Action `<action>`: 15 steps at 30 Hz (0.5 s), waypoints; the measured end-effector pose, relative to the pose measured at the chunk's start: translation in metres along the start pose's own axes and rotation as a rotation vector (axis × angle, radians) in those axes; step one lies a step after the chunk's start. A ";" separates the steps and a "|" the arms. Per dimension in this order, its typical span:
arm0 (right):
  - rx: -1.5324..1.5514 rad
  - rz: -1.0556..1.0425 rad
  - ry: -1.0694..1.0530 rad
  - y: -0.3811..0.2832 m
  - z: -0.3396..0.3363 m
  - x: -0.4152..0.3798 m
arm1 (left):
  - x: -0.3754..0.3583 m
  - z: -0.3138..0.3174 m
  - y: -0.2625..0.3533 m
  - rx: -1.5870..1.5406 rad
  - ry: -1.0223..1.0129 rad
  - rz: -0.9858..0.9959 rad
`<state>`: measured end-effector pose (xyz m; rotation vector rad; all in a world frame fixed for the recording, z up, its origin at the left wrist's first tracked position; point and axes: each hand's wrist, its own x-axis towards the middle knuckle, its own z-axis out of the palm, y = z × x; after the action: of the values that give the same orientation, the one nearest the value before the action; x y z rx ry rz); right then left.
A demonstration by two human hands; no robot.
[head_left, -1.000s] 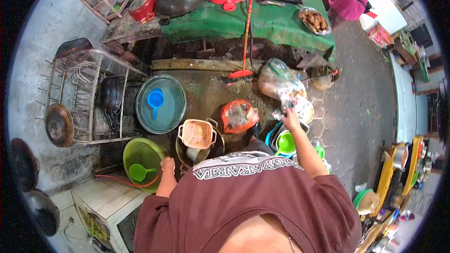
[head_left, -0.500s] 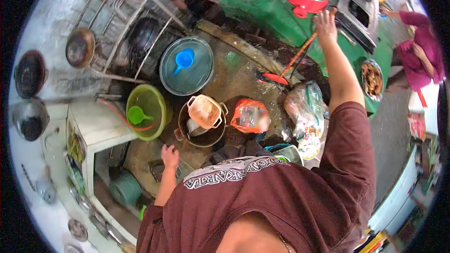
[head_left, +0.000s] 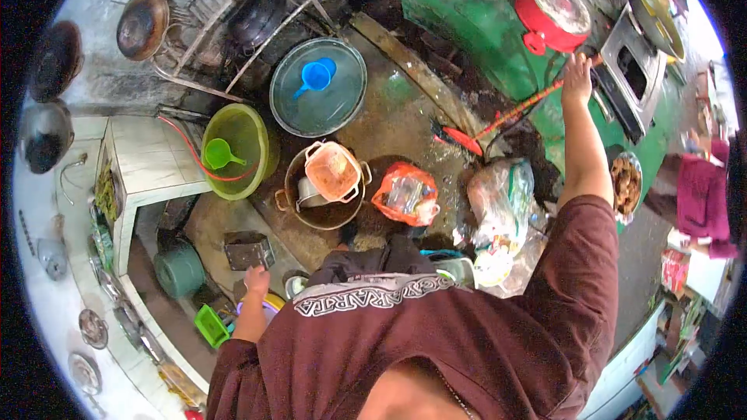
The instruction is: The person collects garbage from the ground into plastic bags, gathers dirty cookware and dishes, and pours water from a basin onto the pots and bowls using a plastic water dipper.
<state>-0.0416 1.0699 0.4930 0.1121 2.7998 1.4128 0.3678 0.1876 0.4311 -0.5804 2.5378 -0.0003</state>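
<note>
My right hand [head_left: 577, 80] is stretched far forward to the edge of the green table. Its fingers are bunched over the upper handle of a broom [head_left: 520, 113] with a striped red-orange stick. The stick slants down to a red head near the floor, and its upper end shows just past my fingers. Close above that hand is a red lidded pot [head_left: 554, 14]. My left hand [head_left: 255, 280] hangs low at my side, empty, its fingers loosely apart. It is nearest to a dark boxy object [head_left: 247, 251] on the floor.
On the floor stand a lidded tub [head_left: 342, 113] with a blue dipper, a yellow-green basin [head_left: 262, 136], a metal pot [head_left: 310, 219] holding a pink basket, and plastic bags [head_left: 498, 198]. The green table [head_left: 459, 27] bears a stove [head_left: 627, 70]. Another person [head_left: 700, 194] is at right.
My view has turned and shifted, so the tubs and table appear displaced. The fingers of my right hand look closer together on the broom. My left hand appears lower.
</note>
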 end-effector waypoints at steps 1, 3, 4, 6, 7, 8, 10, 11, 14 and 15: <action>-0.118 0.070 -0.077 -0.006 0.006 0.011 | 0.003 -0.024 0.026 -0.107 -0.012 -0.012; -0.006 -0.032 -0.268 -0.006 -0.011 0.015 | 0.013 -0.046 0.059 -0.204 0.066 0.060; 0.097 -0.129 -0.474 -0.009 -0.014 0.007 | 0.018 -0.048 0.065 -0.197 0.155 0.152; 0.364 -0.124 -0.561 -0.037 0.029 -0.027 | 0.021 -0.060 0.088 -0.210 0.162 0.145; 0.367 -0.313 -0.783 -0.028 -0.025 -0.054 | 0.027 -0.060 0.092 -0.199 0.106 0.144; 0.581 -0.362 -1.060 -0.048 0.007 -0.074 | 0.030 -0.060 0.098 -0.197 0.088 0.160; 0.944 -0.138 -1.720 -0.117 0.094 -0.172 | 0.029 -0.058 0.108 -0.208 0.029 0.149; 1.002 -0.008 -1.547 -0.084 0.004 -0.215 | 0.033 -0.047 0.104 -0.208 0.014 0.153; 1.362 0.274 -1.481 -0.138 0.047 -0.388 | 0.032 -0.025 0.097 -0.240 -0.072 0.175; 1.260 0.313 -1.472 -0.128 -0.007 -0.400 | 0.028 -0.024 0.098 -0.179 -0.075 0.188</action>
<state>0.3495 0.9626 0.3830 1.0248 1.7828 -0.6048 0.2943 0.2624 0.4267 -0.3989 2.5246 0.3123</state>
